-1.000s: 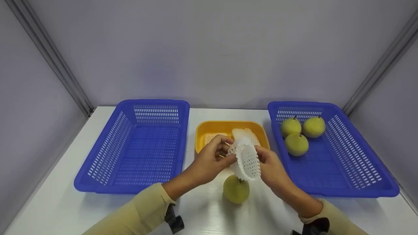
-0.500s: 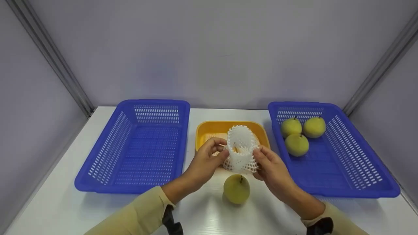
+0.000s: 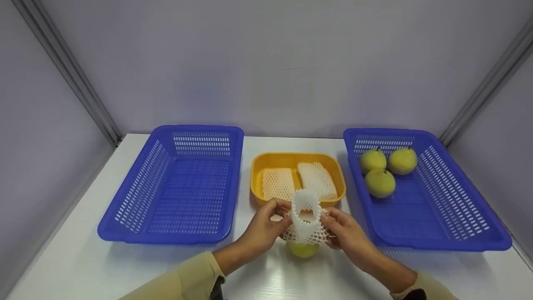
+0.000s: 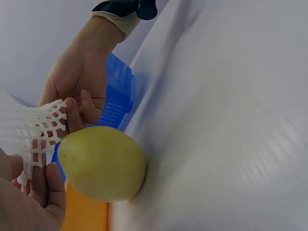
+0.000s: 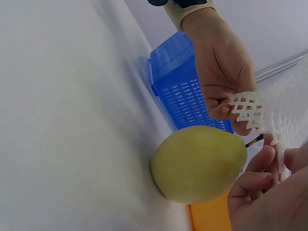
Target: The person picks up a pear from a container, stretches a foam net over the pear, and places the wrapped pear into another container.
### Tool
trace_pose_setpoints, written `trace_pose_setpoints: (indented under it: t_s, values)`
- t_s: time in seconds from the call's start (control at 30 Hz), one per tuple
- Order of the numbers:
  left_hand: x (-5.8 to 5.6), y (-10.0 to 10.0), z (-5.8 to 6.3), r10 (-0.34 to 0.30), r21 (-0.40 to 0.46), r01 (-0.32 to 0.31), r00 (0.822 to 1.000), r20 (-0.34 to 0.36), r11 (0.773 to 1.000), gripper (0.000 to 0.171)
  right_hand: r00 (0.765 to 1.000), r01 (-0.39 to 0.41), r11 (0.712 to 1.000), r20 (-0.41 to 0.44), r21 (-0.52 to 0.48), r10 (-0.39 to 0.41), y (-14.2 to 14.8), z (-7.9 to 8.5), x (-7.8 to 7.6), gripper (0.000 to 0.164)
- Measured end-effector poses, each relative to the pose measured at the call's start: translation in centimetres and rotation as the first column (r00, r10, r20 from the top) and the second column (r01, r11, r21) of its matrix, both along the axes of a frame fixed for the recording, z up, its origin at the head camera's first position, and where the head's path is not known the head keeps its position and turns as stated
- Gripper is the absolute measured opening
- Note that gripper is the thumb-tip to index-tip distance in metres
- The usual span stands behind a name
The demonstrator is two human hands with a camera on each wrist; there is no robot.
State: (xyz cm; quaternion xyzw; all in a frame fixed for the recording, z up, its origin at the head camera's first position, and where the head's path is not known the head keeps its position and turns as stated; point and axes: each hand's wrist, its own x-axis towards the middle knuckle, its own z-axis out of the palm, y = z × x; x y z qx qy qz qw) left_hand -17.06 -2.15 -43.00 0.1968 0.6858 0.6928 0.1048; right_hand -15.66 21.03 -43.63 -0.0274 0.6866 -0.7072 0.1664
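- Foam net [image 3: 307, 233], white and meshed, is stretched between both hands, its upper mouth spread wide; I can see right through the ring from the head view.
- Left hand [image 3: 262, 227] pinches the net's left side, thumb and fingers clamped on the mesh.
- Right hand [image 3: 349, 231] mirrors it, thumb and fingers gripping the right side.
- And the pear [image 3: 304, 251]! It stands on the white table [image 3: 270, 277] between the hands, right below the net, its upper part hidden from my head view.
- Both wrist views put the net's flared lower edge right by the pear's narrow top; I can't tell whether they touch.
- Just behind, I've got a yellow tray [image 3: 283, 159] holding two folded nets [image 3: 278, 183], side by side.
- Flanking that: a left blue basket [image 3: 193, 183], and a right blue basket [image 3: 416, 212] with three pears [image 3: 379, 184] clustered in its far left corner.
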Motion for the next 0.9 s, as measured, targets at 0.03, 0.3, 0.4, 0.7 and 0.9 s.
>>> trace_pose_setpoints:
  t_s: [0.03,0.3,0.4,0.7,0.9]
  values:
    - [0.1,0.1,-0.3,-0.001,-0.010,0.001,1.000,0.001,1.000,0.023,1.000,-0.005,1.000,0.003,0.002,0.005,0.1,-0.4,0.0,0.013]
    - [0.4,0.5,-2.2,-0.025,-0.028,0.026,0.998,0.049,0.999,0.021,0.999,-0.031,0.999,0.014,0.044,0.030,0.6,-2.9,0.2,0.019]
    - [0.4,0.6,-2.4,-0.013,-0.053,0.015,0.999,0.039,0.998,0.018,1.000,-0.027,0.998,-0.009,0.055,0.028,0.9,-3.5,0.1,0.023]
    - [0.2,0.1,-2.8,0.050,-0.173,-0.059,0.997,-0.053,0.983,0.017,0.991,-0.096,0.991,-0.083,0.090,0.104,1.4,-3.9,-0.1,0.019]
    - [0.3,-0.1,-3.4,0.062,-0.259,-0.113,0.978,-0.197,0.959,0.023,0.995,-0.068,0.987,-0.068,0.144,0.079,1.3,-3.7,-0.1,0.018]
